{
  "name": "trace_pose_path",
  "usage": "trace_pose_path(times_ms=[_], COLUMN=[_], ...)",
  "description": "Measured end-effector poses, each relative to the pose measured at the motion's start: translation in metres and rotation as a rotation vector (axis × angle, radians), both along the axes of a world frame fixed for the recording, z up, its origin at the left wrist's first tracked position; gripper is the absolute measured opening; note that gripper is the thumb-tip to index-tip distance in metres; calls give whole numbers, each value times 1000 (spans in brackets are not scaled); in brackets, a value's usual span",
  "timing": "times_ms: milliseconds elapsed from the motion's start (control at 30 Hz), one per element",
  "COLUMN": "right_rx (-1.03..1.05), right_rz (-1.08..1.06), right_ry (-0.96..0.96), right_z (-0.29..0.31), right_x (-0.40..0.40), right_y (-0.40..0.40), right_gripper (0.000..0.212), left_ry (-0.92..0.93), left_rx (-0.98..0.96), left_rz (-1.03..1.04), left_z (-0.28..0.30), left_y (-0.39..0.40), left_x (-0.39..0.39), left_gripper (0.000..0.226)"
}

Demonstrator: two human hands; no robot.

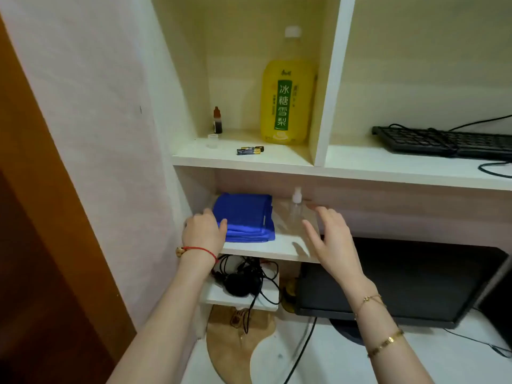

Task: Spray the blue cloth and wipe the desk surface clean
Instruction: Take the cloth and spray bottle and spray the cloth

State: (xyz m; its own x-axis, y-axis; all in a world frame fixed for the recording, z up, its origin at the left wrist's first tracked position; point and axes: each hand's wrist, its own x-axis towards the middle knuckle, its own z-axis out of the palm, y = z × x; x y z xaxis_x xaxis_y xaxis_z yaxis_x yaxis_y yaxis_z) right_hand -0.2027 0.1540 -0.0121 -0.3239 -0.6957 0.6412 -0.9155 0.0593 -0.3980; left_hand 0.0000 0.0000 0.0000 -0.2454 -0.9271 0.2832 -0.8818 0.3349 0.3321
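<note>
The blue cloth (243,217) lies folded on the left part of a low shelf (277,249), with a clear spray bottle (296,209) standing upright just to its right. The left hand (203,231) rests at the cloth's near-left edge, fingers curled against the fabric (whether they actually pinch it cannot be determined). The right hand (329,236) hovers near the bottle, fingers straight and slightly spread, holding nothing. On the shelf above stand a yellow drink bottle (286,98) and a small dropper bottle (217,120). A black keyboard (443,141) sits far right.
</note>
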Motion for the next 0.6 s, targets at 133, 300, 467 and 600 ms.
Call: trace_pose_path(times_ms=[133, 300, 467, 600], right_rx=[38, -7, -27, -46], right_rz=[-123, -17, 19, -6], right_ry=[-57, -199, -296, -344], right_z=[2, -1, -3, -5], right_x=[-5, -14, -16, -18], right_y=[-18, -41, -60, -68], right_gripper=[30, 45, 45, 31], left_ry=[-34, 127, 310, 477], left_rx=[47, 226, 429, 349], left_rz=[14, 17, 69, 37], left_z=[-2, 4, 9, -1], left_y=[-8, -18, -21, -12], left_x=[-5, -13, -9, -3], left_gripper=[42, 27, 36, 26])
